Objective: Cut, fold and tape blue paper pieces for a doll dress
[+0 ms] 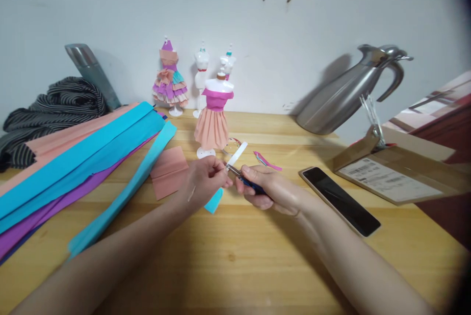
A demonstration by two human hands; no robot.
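My right hand (267, 187) grips a pair of scissors (253, 186) with dark blue handles, their blades pointing left toward my other hand. A narrow white strip (237, 154) slants up from the fingertips of my left hand (209, 175), which are pinched on its lower end. The blades meet the strip near those fingers; whether they are cutting it is too small to tell. Just behind stands a small mannequin (214, 109) in a magenta top and pleated peach skirt. A turquoise paper piece (214, 201) lies beneath my left hand, beside a peach paper square (169, 172).
Long crepe paper strips (84, 163) spread across the left, near a striped cloth (69, 104) and a tilted bottle (90, 74). More mannequins (170, 79) stand along the wall. At right are a phone (340, 200), an open cardboard box (397, 172) and a steel jug (342, 89).
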